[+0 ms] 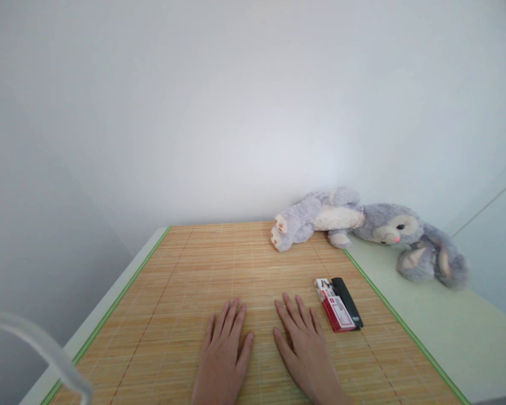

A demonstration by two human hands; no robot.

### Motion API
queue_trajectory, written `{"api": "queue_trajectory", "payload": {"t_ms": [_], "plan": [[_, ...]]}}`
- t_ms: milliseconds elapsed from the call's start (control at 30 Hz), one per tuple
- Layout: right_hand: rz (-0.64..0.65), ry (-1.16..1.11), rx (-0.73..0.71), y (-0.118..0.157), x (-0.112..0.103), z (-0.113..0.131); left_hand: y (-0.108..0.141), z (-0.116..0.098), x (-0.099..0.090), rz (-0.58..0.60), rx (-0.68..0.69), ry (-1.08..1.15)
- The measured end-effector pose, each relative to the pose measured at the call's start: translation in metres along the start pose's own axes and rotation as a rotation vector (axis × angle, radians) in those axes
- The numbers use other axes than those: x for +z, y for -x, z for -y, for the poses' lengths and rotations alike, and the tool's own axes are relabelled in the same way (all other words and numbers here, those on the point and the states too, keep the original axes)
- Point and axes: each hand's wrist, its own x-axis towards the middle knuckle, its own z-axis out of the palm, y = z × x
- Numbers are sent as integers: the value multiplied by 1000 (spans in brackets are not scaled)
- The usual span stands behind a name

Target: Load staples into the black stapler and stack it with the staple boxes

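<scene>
Left hand (pixel 224 354) and right hand (pixel 304 346) are lying palm-down on the mat (pixel 168 315), uncurled fingers pointing toward its far edge.

On my feed, the mat (pixel 248 270) lies on the table (pixel 468 337), with the left hand (pixel 222 354) and right hand (pixel 302 344) apart on its near part. Just right of the right hand lie a small box (pixel 336 309) and, along its right side, a slim object (pixel 348 302) — behind them, before the wall (pixel 236 112), a plush rabbit (pixel 337 217), feet on the mat, head past its right edge.
</scene>
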Motion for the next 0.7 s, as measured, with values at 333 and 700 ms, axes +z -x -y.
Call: {"api": "queue_trajectory", "payload": {"t_ms": [333,700], "plan": [[-15,3,-2,1,-2,0,1,-5,-7,24,-14,25],[-26,-3,-4,3,-3,0,1,-4,-4,8,-9,18]]}}
